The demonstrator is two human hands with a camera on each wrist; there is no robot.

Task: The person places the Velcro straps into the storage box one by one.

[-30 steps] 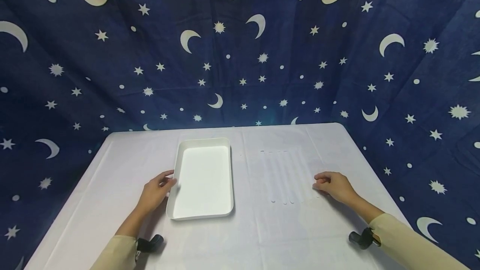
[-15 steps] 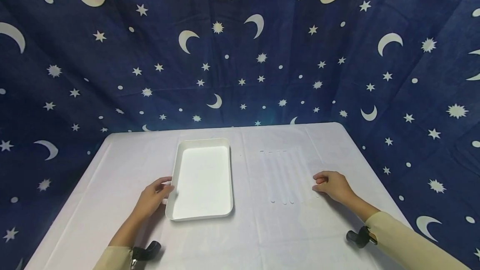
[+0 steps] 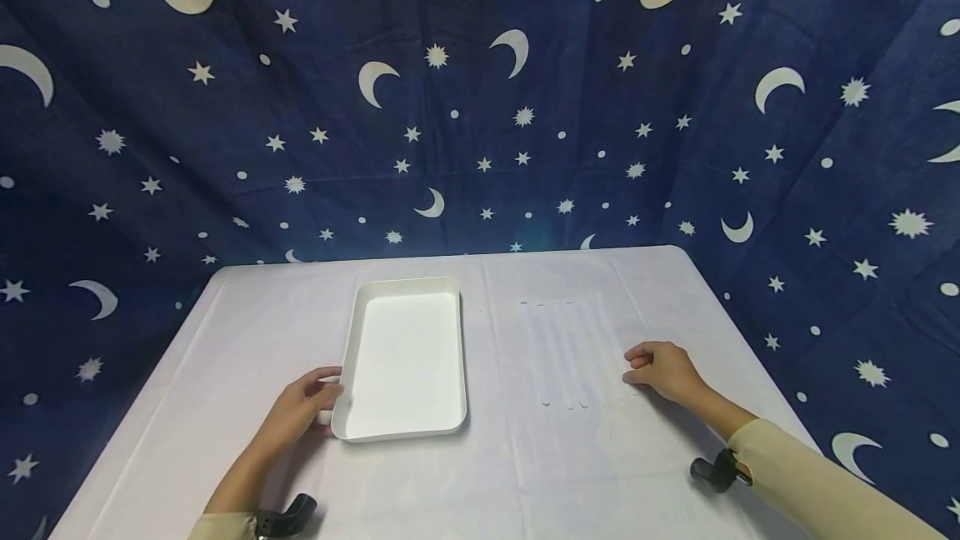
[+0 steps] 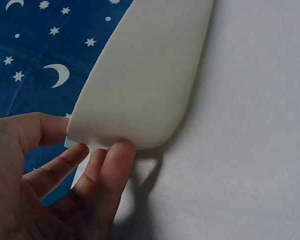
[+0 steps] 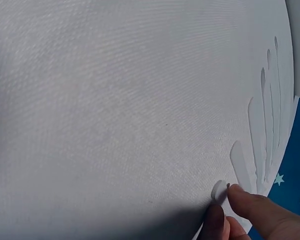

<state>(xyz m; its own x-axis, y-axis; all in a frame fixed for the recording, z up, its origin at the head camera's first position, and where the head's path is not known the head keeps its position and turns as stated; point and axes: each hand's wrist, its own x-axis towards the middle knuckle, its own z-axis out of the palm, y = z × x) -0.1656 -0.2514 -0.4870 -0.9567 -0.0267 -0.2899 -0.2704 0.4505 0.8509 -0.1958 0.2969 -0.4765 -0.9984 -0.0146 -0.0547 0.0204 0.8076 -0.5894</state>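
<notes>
A white rectangular tray [image 3: 405, 365] lies left of the table's middle. My left hand [image 3: 296, 408] is at its left side near the front corner. In the left wrist view the topmost digit of the hand [image 4: 55, 175] meets the rim of the tray [image 4: 140, 65], and the other fingertips lie against the outer wall. To the right, several thin white round-ended strips [image 3: 570, 357] lie side by side, hard to see against the cloth. My right hand [image 3: 666, 372] pinches the rounded end of the outermost strip [image 5: 218, 190] between thumb and finger; most of it is hidden.
A white cloth [image 3: 450, 482] covers the table. Behind it and at both sides hangs a dark blue curtain [image 3: 480, 90] with moons and stars. Each wrist carries a small black camera mount [image 3: 288, 515].
My left hand has slid toward me along the tray's left side, down to the front corner. The tray and strips stay in place; my right hand has barely moved.
</notes>
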